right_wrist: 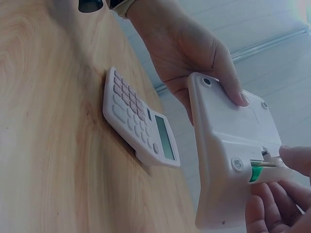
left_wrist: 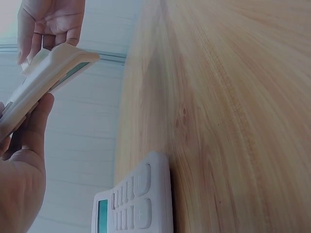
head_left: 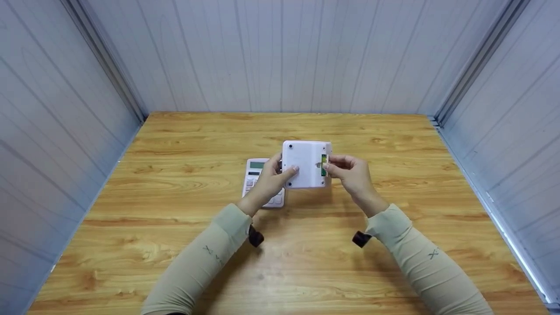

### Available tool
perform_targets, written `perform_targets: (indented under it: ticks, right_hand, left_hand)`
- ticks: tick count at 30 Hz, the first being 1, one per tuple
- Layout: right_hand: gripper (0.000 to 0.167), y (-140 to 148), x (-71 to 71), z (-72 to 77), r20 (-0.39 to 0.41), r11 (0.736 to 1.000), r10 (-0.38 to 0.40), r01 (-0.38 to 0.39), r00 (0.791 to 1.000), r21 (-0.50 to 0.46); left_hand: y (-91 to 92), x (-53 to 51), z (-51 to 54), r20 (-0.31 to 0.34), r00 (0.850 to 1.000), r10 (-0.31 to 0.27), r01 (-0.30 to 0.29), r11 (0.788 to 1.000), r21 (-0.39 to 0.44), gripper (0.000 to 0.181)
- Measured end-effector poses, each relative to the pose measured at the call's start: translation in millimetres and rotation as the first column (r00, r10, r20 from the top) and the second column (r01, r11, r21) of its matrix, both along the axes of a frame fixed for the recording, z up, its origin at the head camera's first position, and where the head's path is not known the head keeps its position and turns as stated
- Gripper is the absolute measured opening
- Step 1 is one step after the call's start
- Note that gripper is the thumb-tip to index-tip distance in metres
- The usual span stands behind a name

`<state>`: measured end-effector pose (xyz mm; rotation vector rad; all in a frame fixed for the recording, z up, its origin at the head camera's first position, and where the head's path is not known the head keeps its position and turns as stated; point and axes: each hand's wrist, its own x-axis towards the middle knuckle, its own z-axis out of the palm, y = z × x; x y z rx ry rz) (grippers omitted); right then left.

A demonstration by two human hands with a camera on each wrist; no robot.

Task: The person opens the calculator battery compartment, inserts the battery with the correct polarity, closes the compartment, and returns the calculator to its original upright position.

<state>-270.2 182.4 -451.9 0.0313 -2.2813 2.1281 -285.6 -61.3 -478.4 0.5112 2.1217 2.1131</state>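
A white calculator point(head_left: 306, 164) is held above the table with its back turned up. My left hand point(head_left: 273, 179) grips its left end, the thumb lying across the back and the fingers underneath. At the other end, the battery compartment is uncovered and a green battery point(right_wrist: 256, 173) shows inside. My right hand point(head_left: 354, 177) pinches a small white battery cover point(right_wrist: 273, 174) at the compartment's edge, thumb on one side and fingers on the other. In the left wrist view, part of the held calculator's screen point(left_wrist: 75, 70) shows on its underside.
A second calculator point(right_wrist: 138, 116) lies keys up on the wooden table point(head_left: 197, 245), partly behind my left hand in the head view. Its green-tinted screen point(head_left: 257, 165) points away from me. Pale panel walls point(head_left: 280, 57) enclose the table at the back and sides.
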Motion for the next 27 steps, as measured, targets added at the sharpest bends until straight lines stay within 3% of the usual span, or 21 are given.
perform_targets:
  ticks: [9,27]
  right_hand:
    - [0.03,-2.1,0.6,-0.2,-0.042,0.998,-0.042,0.044,0.998,0.05]
    - [0.031,-6.1,-2.8,-1.2,-0.046,0.993,-0.078,0.081,0.996,0.086]
  left_hand:
    - [0.7,2.1,1.9,-0.005,1.0,-0.009,0.009,1.0,-0.02,0.056]
    - [3.0,3.4,1.7,-0.011,1.0,-0.012,0.012,1.0,-0.024,0.054]
